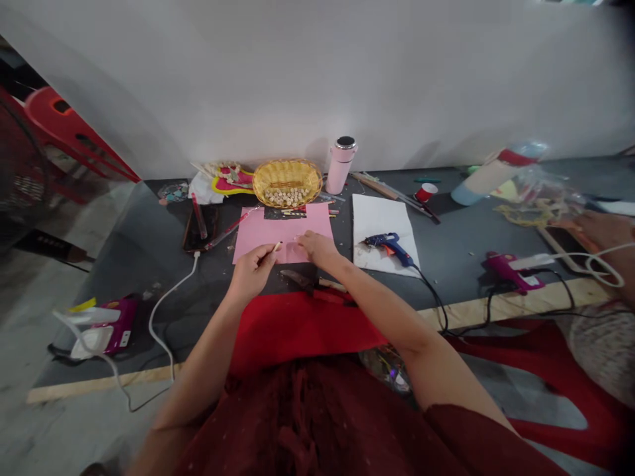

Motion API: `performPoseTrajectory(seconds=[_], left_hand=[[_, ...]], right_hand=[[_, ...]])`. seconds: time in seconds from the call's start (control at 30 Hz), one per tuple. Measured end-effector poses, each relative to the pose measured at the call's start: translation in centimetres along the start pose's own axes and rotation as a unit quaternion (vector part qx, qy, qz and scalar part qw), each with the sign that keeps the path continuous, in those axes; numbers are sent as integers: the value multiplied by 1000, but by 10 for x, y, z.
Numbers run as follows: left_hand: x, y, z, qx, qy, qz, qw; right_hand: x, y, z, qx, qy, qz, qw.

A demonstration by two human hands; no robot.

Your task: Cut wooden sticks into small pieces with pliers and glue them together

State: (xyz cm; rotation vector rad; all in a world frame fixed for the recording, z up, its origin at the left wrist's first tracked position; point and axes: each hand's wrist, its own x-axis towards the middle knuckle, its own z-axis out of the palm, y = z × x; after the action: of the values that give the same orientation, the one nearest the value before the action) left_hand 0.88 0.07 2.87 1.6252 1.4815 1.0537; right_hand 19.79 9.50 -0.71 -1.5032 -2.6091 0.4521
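Note:
My left hand [251, 272] is closed in a pinch on a short pale stick [277, 246] with a dark tip, held over the pink sheet [253, 231]. Just to its right, my right hand [316, 249] has its fingertips together low over the same sheet. Whatever they pinch is too small to make out. Several short sticks [295, 213] lie at the sheet's far edge, on a dark patch. Behind them stands a yellow woven basket [288, 170] with many small pale pieces in it. A dark pointed blade [294, 276] rests in front of the sheet.
A blue glue gun [389, 246] lies on a white board [380, 210], its cord running off the front edge. Around are a pink flask [340, 165], a phone [191, 231], a power strip [119, 324] and red cloth [302, 324]. Another person's hand [602, 228] is at right.

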Motion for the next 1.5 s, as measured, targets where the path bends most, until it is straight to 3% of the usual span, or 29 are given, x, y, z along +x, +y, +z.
performPoseTrajectory(seconds=[0.2,0.3,0.43,0.5,0.57,0.73,0.93,1.13,1.5], left_hand=[[2,-11,3,-9,-3,-5,1000],[3,-12,7,-26,-12,-9,1000],[4,-6,12,-54,-11,-18,998],[3,-1,14,-62,-12,-19,998],[1,3,15,-68,-22,-18,997],[-3,6,17,-90,-42,-29,995],[-8,8,16,-143,-26,-53,988],[-10,9,14,-149,-29,-60,987],[-13,9,15,-181,-47,-31,982]], right_hand=[[-4,-6,-3,34,31,-7,999],[-15,-17,-11,126,72,-20,989],[-35,-37,-19,420,133,-37,897],[-44,-45,-20,472,147,-34,869],[-50,-49,-18,484,162,-23,859],[-59,-51,-14,489,170,-4,855],[-66,-52,-17,516,137,5,845],[-72,-59,-21,451,160,-36,877],[-76,-60,-21,383,171,-48,906]])
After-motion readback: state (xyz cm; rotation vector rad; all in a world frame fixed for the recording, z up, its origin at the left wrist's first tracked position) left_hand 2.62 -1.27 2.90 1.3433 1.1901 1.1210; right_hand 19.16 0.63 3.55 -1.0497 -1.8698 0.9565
